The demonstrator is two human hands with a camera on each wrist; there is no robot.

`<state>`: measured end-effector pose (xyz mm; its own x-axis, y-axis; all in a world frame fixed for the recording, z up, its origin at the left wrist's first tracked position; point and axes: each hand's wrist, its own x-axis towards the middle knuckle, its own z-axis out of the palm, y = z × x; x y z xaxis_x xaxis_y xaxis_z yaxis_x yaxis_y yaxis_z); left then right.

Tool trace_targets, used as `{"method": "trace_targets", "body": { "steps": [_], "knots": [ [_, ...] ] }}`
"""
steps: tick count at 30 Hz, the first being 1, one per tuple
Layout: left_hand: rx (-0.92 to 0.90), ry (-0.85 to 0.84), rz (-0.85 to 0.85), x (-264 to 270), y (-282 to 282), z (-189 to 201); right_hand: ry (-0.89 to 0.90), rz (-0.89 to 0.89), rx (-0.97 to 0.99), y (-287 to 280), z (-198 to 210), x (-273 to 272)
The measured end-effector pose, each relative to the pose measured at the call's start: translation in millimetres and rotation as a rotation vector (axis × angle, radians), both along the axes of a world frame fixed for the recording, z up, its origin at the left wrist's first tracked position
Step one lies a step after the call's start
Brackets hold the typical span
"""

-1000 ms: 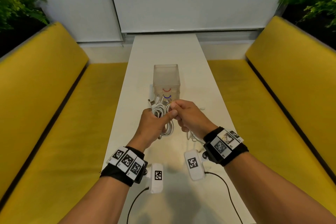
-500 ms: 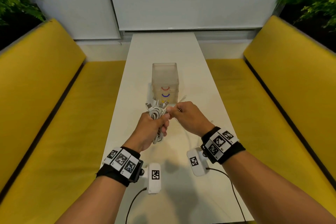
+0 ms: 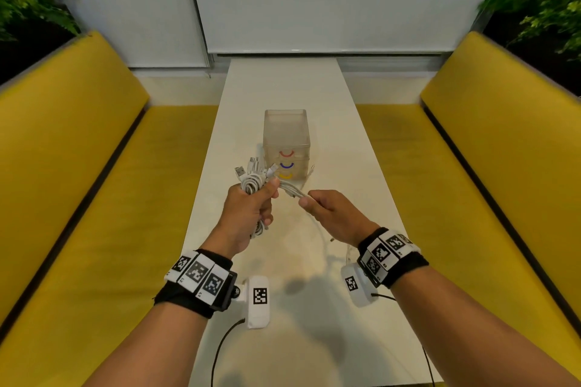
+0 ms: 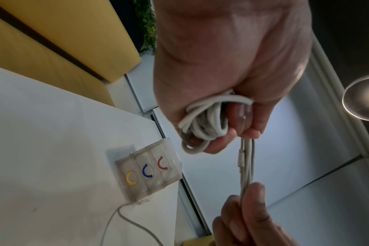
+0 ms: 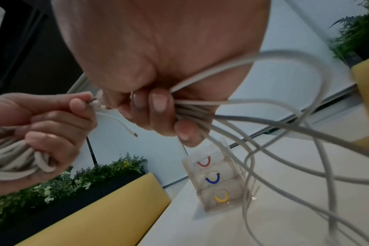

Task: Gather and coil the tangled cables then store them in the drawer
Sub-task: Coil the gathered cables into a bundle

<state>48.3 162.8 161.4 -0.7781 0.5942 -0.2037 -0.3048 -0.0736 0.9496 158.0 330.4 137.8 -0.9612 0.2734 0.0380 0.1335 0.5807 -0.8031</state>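
My left hand grips a coiled bundle of white cables, with several plugs sticking out above the fist; the left wrist view shows the cable coil wrapped inside the curled fingers. My right hand pinches the loose cable strands stretched between the two hands. In the right wrist view several loose strands trail from the right fist down toward the table. A clear three-drawer box with red, blue and yellow handles stands just beyond the hands, drawers closed.
The long white table runs away from me between two yellow benches. One thin cable end lies on the tabletop near the drawer box. Plants stand behind the benches.
My hands, touching a second ago, have separated. The right hand has drawn back to the right, pulling a short stretch of cable taut from the coil in the left hand.
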Motion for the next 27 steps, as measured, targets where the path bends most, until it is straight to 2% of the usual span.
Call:
{"method": "trace_targets", "body": {
  "steps": [6,13,16,20,27],
  "knots": [
    [0.038,-0.03,0.015,-5.5,-6.0,2.9,-0.031,-0.04,0.045,11.5,-15.8,8.2],
    [0.074,-0.109,0.034,-10.6,-12.0,-1.4,-0.036,-0.092,-0.011,20.6,-30.6,17.9],
    [0.089,-0.159,0.037,-5.5,-9.8,-5.6,-0.016,-0.167,0.001,16.4,-28.3,15.9],
    [0.093,-0.139,0.056,4.3,-4.4,-8.9,0.031,-0.268,-0.097,2.0,-22.9,8.4],
    [0.075,-0.071,0.085,10.3,8.1,-10.9,0.101,-0.275,-0.092,-34.7,6.8,-6.1]
  ]
}}
